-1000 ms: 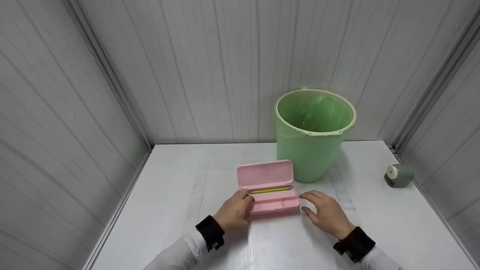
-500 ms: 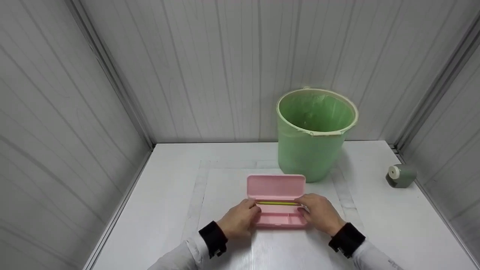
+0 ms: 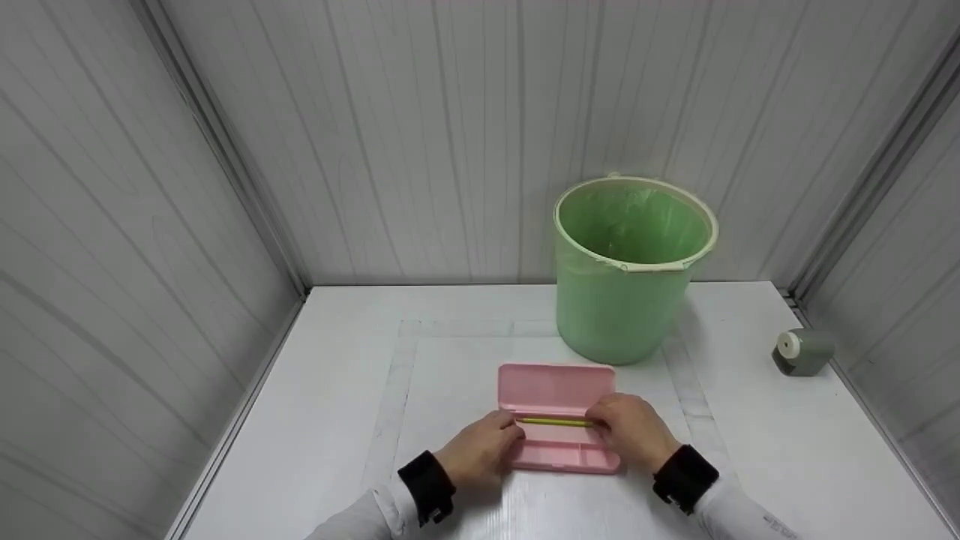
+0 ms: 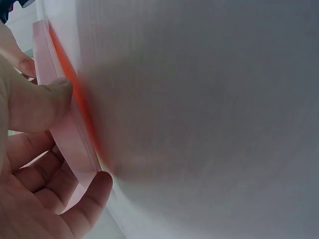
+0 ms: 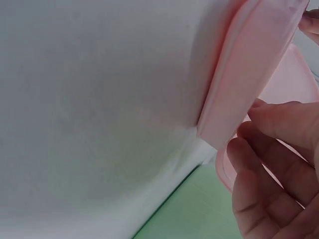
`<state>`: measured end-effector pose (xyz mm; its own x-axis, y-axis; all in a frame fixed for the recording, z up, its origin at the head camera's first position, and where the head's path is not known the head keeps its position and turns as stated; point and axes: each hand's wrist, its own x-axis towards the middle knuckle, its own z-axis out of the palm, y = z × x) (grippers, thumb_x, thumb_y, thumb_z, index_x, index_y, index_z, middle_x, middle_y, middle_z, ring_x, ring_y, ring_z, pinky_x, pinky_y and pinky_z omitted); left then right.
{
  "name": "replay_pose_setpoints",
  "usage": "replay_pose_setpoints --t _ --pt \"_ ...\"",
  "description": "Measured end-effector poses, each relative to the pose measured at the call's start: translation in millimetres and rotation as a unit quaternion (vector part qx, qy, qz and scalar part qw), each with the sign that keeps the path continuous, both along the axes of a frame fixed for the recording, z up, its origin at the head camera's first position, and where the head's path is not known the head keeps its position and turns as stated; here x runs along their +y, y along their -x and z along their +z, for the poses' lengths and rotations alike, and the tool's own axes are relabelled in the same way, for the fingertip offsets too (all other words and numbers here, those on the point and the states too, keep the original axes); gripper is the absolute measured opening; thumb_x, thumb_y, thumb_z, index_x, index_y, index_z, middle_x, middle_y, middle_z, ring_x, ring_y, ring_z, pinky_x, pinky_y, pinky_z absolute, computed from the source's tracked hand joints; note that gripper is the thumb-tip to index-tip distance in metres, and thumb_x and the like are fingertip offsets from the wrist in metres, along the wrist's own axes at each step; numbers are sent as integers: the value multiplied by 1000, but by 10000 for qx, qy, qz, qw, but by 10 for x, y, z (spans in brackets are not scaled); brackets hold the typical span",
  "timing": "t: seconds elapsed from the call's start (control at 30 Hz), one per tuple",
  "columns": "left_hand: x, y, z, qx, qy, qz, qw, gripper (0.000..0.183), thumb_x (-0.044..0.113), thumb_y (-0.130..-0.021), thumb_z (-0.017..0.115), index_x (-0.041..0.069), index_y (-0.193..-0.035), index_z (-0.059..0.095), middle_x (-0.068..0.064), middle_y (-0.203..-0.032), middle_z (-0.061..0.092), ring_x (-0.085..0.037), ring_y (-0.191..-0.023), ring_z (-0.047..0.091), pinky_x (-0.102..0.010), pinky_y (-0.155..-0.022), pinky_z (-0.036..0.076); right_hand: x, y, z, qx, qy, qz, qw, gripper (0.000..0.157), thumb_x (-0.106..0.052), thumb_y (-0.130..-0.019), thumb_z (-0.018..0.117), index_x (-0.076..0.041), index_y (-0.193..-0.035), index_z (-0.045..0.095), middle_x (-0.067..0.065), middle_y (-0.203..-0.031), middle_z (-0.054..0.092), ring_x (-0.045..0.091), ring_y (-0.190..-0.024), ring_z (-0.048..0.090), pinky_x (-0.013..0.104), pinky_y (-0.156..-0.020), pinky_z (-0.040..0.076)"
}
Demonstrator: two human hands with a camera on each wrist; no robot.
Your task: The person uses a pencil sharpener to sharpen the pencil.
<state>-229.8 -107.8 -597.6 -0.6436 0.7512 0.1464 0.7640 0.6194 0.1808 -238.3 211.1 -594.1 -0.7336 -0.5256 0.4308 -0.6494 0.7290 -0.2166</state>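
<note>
A pink pencil case (image 3: 556, 386) lies open on the table, lid folded back. Inside it, a yellow-green pencil (image 3: 555, 422) lies along the rear compartment. My left hand (image 3: 480, 448) grips the case's left end, with the thumb (image 4: 52, 97) on the front wall and the other fingers round the end. At the right end, my right hand (image 3: 634, 430) reaches over the edge and its fingertips pinch the pencil's right end, which they hide. In the right wrist view, the thumb and fingers (image 5: 269, 144) are bent close together at the case's rim, and the pencil is out of sight.
A green bucket (image 3: 611, 315) with a pale rim and a liner stands just behind the case. Toward the right edge of the white table (image 3: 345, 360) sits a grey-green pencil sharpener (image 3: 806, 352). Panelled walls (image 3: 420, 150) enclose the back and both sides.
The case has slid toward me and slightly right, and turned straighter. My right hand has come from beside the case onto its right end, its fingertips closing at the pencil's end.
</note>
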Motion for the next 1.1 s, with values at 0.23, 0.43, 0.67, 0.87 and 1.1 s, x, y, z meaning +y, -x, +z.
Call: replay_pose_setpoints --t 0.23,0.43,0.67,0.87,1.1 --pt "11 -16 -17 6 36 -7 10000 46 8 -74 89 11 -117 73 -1 -119 67 -13 -111 63 -27 -101 57 -52 -22 -34 32 -253 -7 9997 23 7 -81 85 -14 -77 75 -6 -67 59 3 -64 47 27 -61 47" --pt "14 -30 -16 21 101 20 9999 46 9 -74 89 12 -117 73 0 -121 68 -13 -112 64 -27 -102 57 -90 -39 -53 -54 -463 -84 9989 27 9 -79 81 -13 -73 67 -8 -68 48 4 -66 36 25 -62 37" --pt "17 -24 7 105 269 19 9996 49 12 -77 90 12 -123 73 -1 -119 69 -13 -109 64 -26 -99 58 -98 -17 -67 220 -847 19 9962 29 6 -77 82 -14 -68 63 -5 -69 49 6 -65 35 25 -61 34" --pt "22 -29 19 300 392 -77 9988 42 12 -80 91 11 -118 74 -1 -112 68 -11 -101 60 -25 -90 57 -125 -21 -54 391 -1110 23 9930 30 3 -74 83 -15 -64 61 -4 -67 51 9 -60 40 27 -58 37" --pt "18 -5 43 296 324 -213 9988 33 8 -78 91 13 -105 74 1 -105 66 -9 -94 56 -22 -84 52 -151 -15 -43 285 -1289 17 9913 28 -7 -83 86 -14 -67 65 -2 -70 54 17 -61 50 34 -60 45"
